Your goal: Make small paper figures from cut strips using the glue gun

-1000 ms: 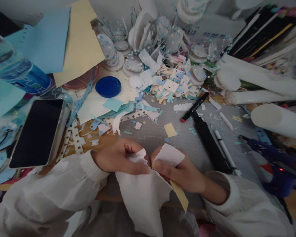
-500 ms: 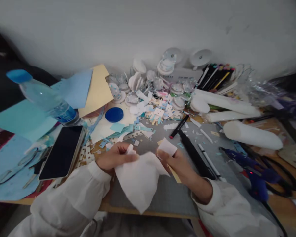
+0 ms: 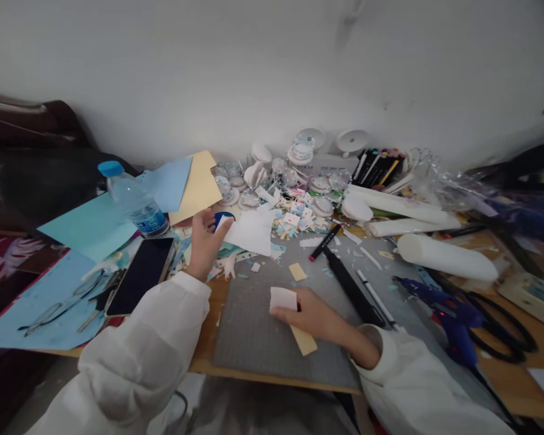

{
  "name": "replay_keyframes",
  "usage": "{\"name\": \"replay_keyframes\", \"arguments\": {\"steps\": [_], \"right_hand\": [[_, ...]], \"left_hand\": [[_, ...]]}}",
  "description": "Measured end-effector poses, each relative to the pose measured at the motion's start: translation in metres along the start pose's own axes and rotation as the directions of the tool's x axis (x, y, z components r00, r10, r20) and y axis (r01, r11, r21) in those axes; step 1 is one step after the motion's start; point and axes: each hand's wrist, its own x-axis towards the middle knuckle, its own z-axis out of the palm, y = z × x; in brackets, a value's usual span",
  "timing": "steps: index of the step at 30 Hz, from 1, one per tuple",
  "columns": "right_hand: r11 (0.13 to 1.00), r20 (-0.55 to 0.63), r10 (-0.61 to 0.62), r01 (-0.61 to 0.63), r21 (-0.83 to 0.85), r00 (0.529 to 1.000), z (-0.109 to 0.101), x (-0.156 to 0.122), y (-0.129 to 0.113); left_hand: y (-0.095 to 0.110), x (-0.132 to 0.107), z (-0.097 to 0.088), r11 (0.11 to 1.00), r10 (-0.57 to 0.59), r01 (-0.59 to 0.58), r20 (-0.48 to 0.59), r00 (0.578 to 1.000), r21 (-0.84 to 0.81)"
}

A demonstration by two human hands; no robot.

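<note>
The right hand (image 3: 315, 317) has its fingers clamped on a small white paper piece (image 3: 283, 296), with a pale-yellow paper strip (image 3: 304, 341) sticking out below them, over the grey cutting mat (image 3: 249, 338). The left hand (image 3: 204, 244) stands with thumb and fingers spread; a larger white paper sheet (image 3: 256, 232) lies just right of its thumb, though contact cannot be told. The small piece, ragged along 1 edge, seems already torn free, so that part looks done. It shows no drawing on its visible side. Beyond the right fingers, a heap of paper figures (image 3: 292, 219), some with drawn faces, looks finished; 1 yellow paper rectangle (image 3: 298, 271), nearer them, looks unworked. How many pieces remain cannot be told.
</note>
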Motion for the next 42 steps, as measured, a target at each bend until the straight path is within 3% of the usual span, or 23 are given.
{"name": "replay_keyframes", "arguments": {"steps": [4, 6, 8, 10, 11, 12, 15, 19, 21, 24, 26, 29, 33, 35, 37, 40, 42], "right_hand": [[0.999, -0.108, -0.011, 0.007, -0.040, 0.994, 0.007, 0.000, 0.000], [0.999, -0.198, -0.012, 0.006, -0.034, 0.980, 0.010, 0.000, -0.003], [1.000, -0.264, -0.021, 0.016, -0.021, 0.964, 0.015, 0.000, -0.008], [0.999, -0.300, -0.033, 0.032, -0.010, 0.953, 0.021, -0.001, -0.014], [0.999, -0.307, -0.039, 0.039, -0.006, 0.951, 0.024, -0.001, -0.017], [0.999, -0.306, -0.042, 0.043, -0.003, 0.951, 0.026, -0.003, -0.019], [1.000, -0.263, -0.025, 0.026, 0.003, 0.964, 0.029, -0.008, -0.017], [0.998, -0.102, 0.044, -0.047, -0.031, 0.994, 0.015, -0.017, -0.006], [0.995, 0.085, 0.072, -0.066, -0.079, 0.994, 0.005, -0.019, -0.003], [0.983, 0.382, 0.117, -0.052, -0.177, 0.917, -0.006, -0.011, -0.005], [0.968, 0.459, 0.141, -0.026, -0.248, 0.877, -0.011, -0.001, -0.010], [0.943, 0.389, 0.113, 0.026, -0.333, 0.914, -0.018, 0.009, -0.020], [0.908, 0.103, -0.069, 0.105, -0.405, 0.992, -0.023, -0.009, -0.030], [0.884, 0.001, -0.256, 0.234, -0.404, 0.967, -0.018, -0.029, -0.031], [0.860, 0.005, -0.400, 0.378, -0.342, 0.916, -0.005, -0.050, -0.028], [0.888, 0.044, -0.377, 0.375, -0.266, 0.925, 0.019, -0.070, -0.016], [0.910, -0.015, -0.351, 0.338, -0.240, 0.936, 0.032, -0.073, -0.005]], "left_hand": [[0.025, -0.053, -0.018, 0.977, 0.181, -0.182, 0.020, 0.983, 0.115], [0.034, -0.092, -0.025, 0.902, 0.297, -0.351, 0.228, 0.927, 0.250], [0.038, -0.129, -0.028, 0.910, 0.193, -0.334, 0.465, 0.864, 0.243], [0.038, -0.157, -0.026, 0.956, 0.008, -0.197, 0.651, 0.759, 0.217], [0.037, -0.166, -0.024, 0.962, -0.053, -0.152, 0.699, 0.713, 0.227], [0.036, -0.172, -0.021, 0.965, -0.079, -0.127, 0.713, 0.697, 0.231], [0.035, -0.177, -0.020, 0.962, -0.069, -0.144, 0.713, 0.698, 0.234], [0.035, -0.171, -0.041, 0.949, 0.000, -0.236, 0.752, 0.659, 0.207], [0.035, -0.169, -0.055, 0.944, 0.038, -0.281, 0.785, 0.618, 0.175], [0.032, -0.170, -0.071, 0.927, 0.095, -0.358, 0.858, 0.505, 0.108], [0.031, -0.173, -0.075, 0.908, 0.119, -0.408, 0.883, 0.455, 0.088], [0.028, -0.177, -0.074, 0.882, 0.117, -0.459, 0.894, 0.433, 0.107], [0.024, -0.180, -0.069, 0.885, 0.094, -0.447, 0.888, 0.451, 0.133], [0.023, -0.180, -0.067, 0.889, 0.065, -0.427, 0.878, 0.474, 0.165], [0.022, -0.179, -0.064, 0.885, 0.042, -0.425, 0.875, 0.482, 0.191], [0.021, -0.175, -0.057, 0.873, 0.035, -0.445, 0.884, 0.466, 0.200], [0.020, -0.172, -0.054, 0.855, 0.033, -0.471, 0.883, 0.469, 0.218]]}}
